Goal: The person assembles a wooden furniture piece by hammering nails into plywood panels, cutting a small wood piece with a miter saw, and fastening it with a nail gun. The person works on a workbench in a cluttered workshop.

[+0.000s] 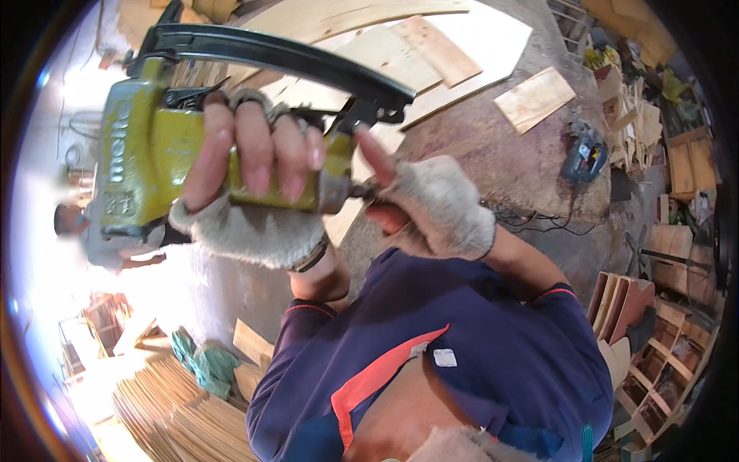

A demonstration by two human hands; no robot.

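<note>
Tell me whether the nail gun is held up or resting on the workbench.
Held up: the left hand grips the yellow-green nail gun above the workbench, right hand at its rear end.

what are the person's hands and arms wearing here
Both the left hand and the right hand wear fuzzy, pale grey-white fingerless gloves that leave the fingers bare. The left wrist carries a dark band just below the glove cuff. The arms come out of a navy top with thin red trim at the sleeve ends and an orange-red stripe.
</note>
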